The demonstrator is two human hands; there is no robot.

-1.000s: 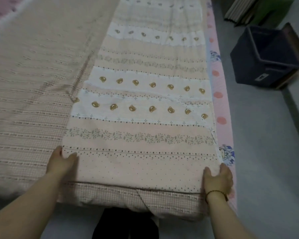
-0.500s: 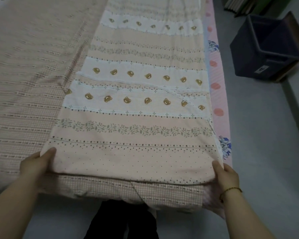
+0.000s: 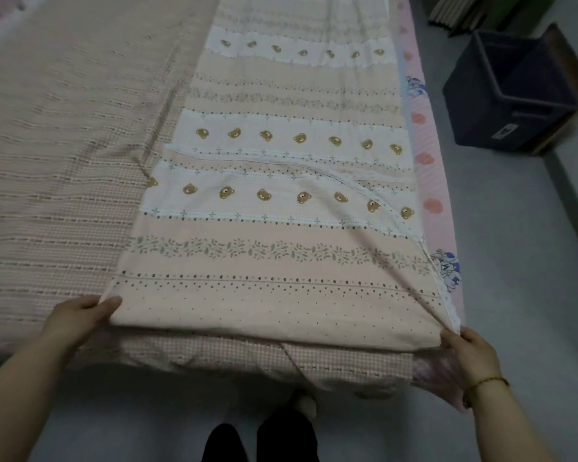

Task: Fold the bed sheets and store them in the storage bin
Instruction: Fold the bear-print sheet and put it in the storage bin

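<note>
A peach and white bed sheet [image 3: 281,228] printed with bears, leaves and dots lies folded into a long strip down the right side of the bed. My left hand [image 3: 80,315] grips its near left corner, thumb on top. My right hand [image 3: 467,348] pinches its near right corner, lifted a little, and a taut crease runs up from there. The dark blue storage bin [image 3: 514,91] stands open on the floor at the upper right, well away from both hands.
Under the sheet lies a beige checked cover [image 3: 64,145] across the bed. A pink mattress edge [image 3: 431,181] with dots shows on the right. Grey floor [image 3: 514,261] runs between bed and bin. Folded mats [image 3: 461,11] lean at the top right. My legs [image 3: 257,438] stand at the bed's foot.
Both hands went from lying on the sheet's near edge to taking hold of its two corners. The right corner has risen, and a diagonal crease has formed across the sheet.
</note>
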